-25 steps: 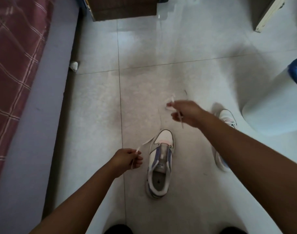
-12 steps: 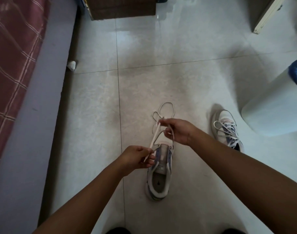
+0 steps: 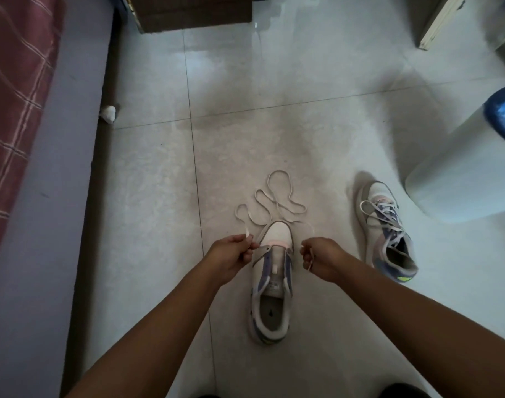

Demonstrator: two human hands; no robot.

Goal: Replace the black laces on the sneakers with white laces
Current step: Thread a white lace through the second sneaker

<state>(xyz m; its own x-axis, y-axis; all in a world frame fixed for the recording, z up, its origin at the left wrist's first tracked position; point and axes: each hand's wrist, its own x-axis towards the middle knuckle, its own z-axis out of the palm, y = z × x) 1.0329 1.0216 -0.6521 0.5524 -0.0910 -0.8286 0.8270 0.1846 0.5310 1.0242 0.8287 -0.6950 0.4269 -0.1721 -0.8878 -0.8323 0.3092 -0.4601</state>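
1. Glossy pale grey tile floor point(image 3: 274, 81) with thin grout lines fills the room. A bed point(image 3: 21, 110) with red plaid cover runs along 9 o'clock, a brown wooden cabinet point(image 3: 194, 12) sits at 12, and a white rounded bin point(image 3: 461, 173) at 3.
2. An unlaced white-and-lilac sneaker point(image 3: 271, 285) lies at centre, toe toward 12.
3. A flat white lace point(image 3: 277, 199) loops loosely on the floor at the toe.
4. The left hand point(image 3: 231, 257) pinches one lace end; the right hand point(image 3: 320, 258) pinches the other.
5. A second sneaker point(image 3: 386, 234), laced, lies at 3 o'clock.

Open floor point(image 3: 148, 196) beside bed point(image 3: 44, 168)
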